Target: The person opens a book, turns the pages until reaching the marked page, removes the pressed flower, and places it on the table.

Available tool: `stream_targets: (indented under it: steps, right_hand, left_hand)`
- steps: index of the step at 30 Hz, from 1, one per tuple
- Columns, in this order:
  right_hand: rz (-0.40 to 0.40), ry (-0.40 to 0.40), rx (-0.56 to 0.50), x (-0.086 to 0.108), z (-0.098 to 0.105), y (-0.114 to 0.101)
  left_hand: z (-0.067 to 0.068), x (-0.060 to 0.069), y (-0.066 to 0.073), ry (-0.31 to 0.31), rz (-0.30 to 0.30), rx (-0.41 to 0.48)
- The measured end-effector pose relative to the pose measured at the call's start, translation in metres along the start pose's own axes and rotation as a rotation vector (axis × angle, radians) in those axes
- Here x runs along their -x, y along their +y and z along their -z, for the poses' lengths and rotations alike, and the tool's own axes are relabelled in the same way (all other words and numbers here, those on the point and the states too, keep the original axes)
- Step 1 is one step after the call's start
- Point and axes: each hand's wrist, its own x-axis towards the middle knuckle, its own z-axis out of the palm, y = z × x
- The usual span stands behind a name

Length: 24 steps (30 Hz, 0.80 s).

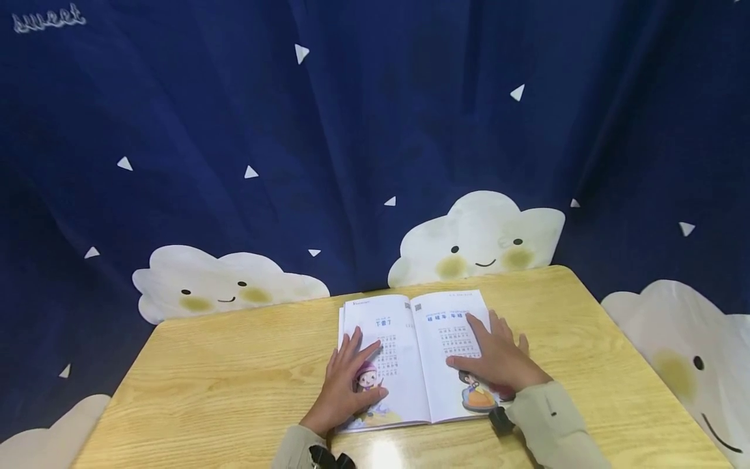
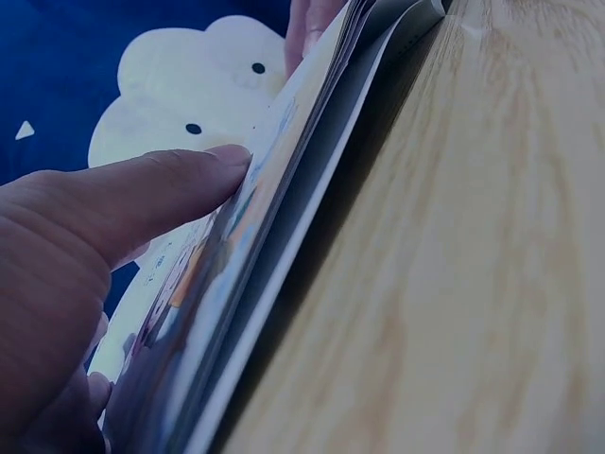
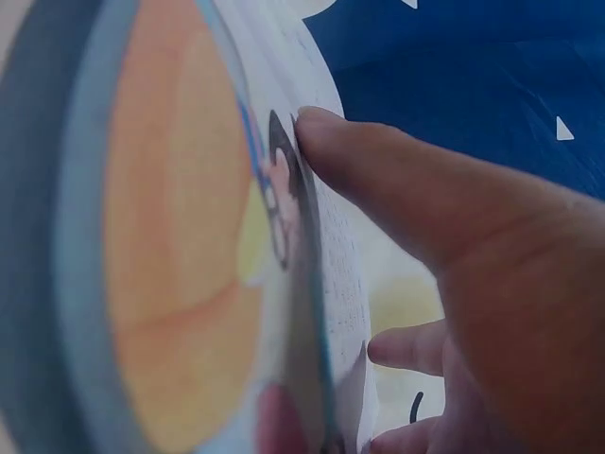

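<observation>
An open picture book [image 1: 418,391] lies on the wooden table, with printed text and coloured drawings on both pages. My left hand [image 1: 346,384] rests on the left page with its fingers spread. In the left wrist view, the left thumb [image 2: 180,189] touches the page, and the book's page edges [image 2: 284,227] stand slightly off the wood. My right hand [image 1: 500,355] rests spread across the right page, some fingers reaching over its outer edge. The right wrist view shows the right thumb [image 3: 378,161] on the page near an orange drawing [image 3: 180,236].
The wooden table [image 1: 234,371] extends to both sides of the book. Behind it hangs a dark blue curtain [image 1: 363,130] with white triangles and smiling clouds. Black straps [image 1: 331,458] sit at the wrists over light sleeves [image 1: 553,417].
</observation>
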Motion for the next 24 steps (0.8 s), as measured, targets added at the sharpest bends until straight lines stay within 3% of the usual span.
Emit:
stream_targets:
  steps: [17, 24]
  right_hand:
    - [-0.021, -0.021, 0.023, 0.0028, -0.0034, 0.0005]
    - [-0.003, -0.004, 0.019, -0.0010, 0.0005, -0.0019]
  left_hand:
    - [-0.0047, 0.0041, -0.0019, -0.015, 0.008, -0.007]
    - [-0.0011, 0.0013, -0.0016, 0.000, -0.018, -0.023]
